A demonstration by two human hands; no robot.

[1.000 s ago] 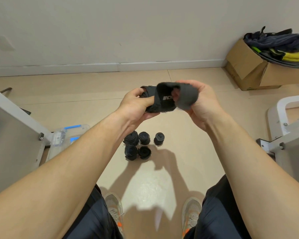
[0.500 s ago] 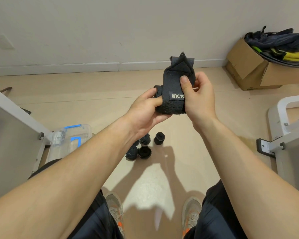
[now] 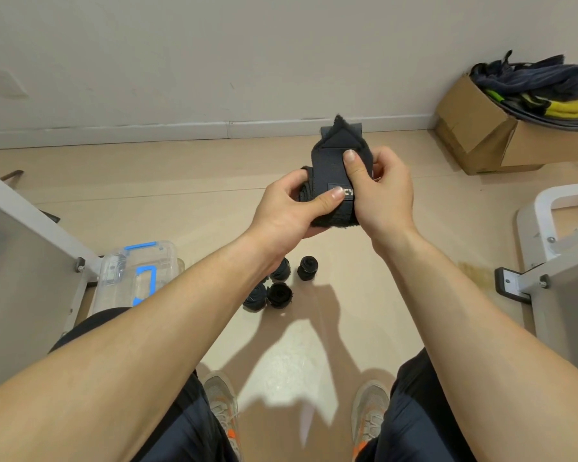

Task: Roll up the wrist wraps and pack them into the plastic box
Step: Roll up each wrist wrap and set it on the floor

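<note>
Left hand (image 3: 289, 211), right hand (image 3: 382, 198) hold wrist wrap (image 3: 327, 161) (label (image 3: 347, 193): "CY").

Beige floor (image 3: 181, 181), rolled wraps (image 3: 278, 295) mid, clear plastic box (image 3: 131, 278) L, cardboard box (image 3: 481, 135) far R

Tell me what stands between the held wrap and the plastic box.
Nothing lies on the floor between the wrist wrap and the plastic box, but the box's lid looks closed, which would block packing.

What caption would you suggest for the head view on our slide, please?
The left hand and right hand grip a partly rolled wrist wrap above rolled wraps on the floor, plastic box nearby.
</note>
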